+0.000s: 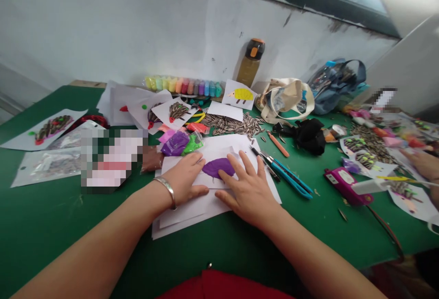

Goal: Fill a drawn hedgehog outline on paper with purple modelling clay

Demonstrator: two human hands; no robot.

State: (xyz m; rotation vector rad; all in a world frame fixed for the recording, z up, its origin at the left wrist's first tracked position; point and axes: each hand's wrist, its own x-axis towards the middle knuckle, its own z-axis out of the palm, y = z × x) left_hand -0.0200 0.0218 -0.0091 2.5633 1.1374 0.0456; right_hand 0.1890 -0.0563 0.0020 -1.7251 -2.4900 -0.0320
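A flattened purple clay shape (214,168), pointed at its left end, lies on a white card (206,182) over a stack of white paper (181,226). My right hand (248,189) is spread over the card's right side, with its index finger pressing on the clay. At the card's left edge rests my left hand (185,178), wearing a silver bracelet (167,191); its fingers are stretched out and its thumb lies on the paper. Just behind the stack are bags of purple clay (174,142) and green clay (194,143).
Sunflower seeds (233,124) lie in a heap behind the paper. To the right are a blue utility knife (291,180), an orange tool (278,144) and a magenta device (348,184). Finished seed pictures (178,110) and a bottle (250,63) stand further back. Another person's hand (421,162) is at far right.
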